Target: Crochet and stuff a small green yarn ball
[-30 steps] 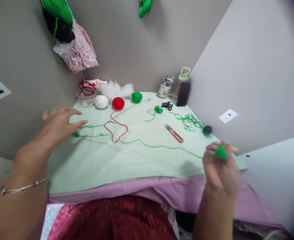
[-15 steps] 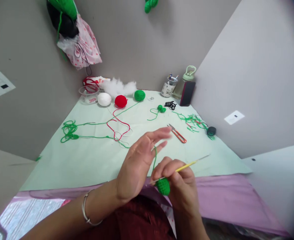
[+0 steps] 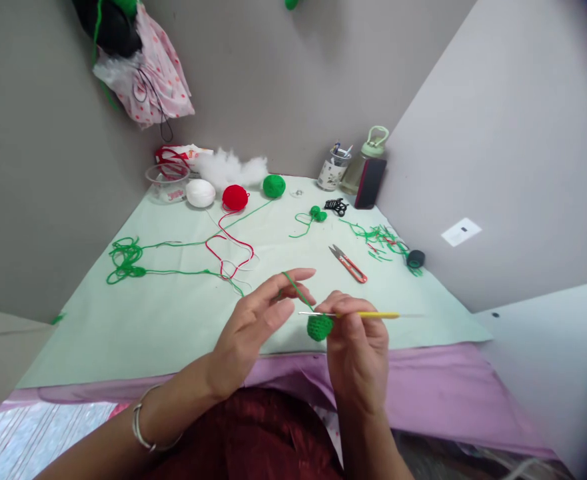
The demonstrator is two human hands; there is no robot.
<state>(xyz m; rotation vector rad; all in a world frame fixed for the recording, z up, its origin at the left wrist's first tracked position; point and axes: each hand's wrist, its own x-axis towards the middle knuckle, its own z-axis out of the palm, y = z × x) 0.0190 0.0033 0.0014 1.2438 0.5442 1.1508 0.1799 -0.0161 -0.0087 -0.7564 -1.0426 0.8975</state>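
Nearest, both forearms [image 3: 178,395] slant inward below the green crocheted piece [image 3: 319,327]. Right of it, the right hand [image 3: 357,353] pinches it and a yellow hook [image 3: 380,315]; left, the left hand [image 3: 250,325] is loosely open, yarn [image 3: 299,293] over its index finger. Scissors [image 3: 349,265] lie beyond the piece.

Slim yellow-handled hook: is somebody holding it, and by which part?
Yes: the right hand grips the slim yellow-handled metal hook by the handle, near the end beside the small round green crocheted piece. The left hand isn't on it.
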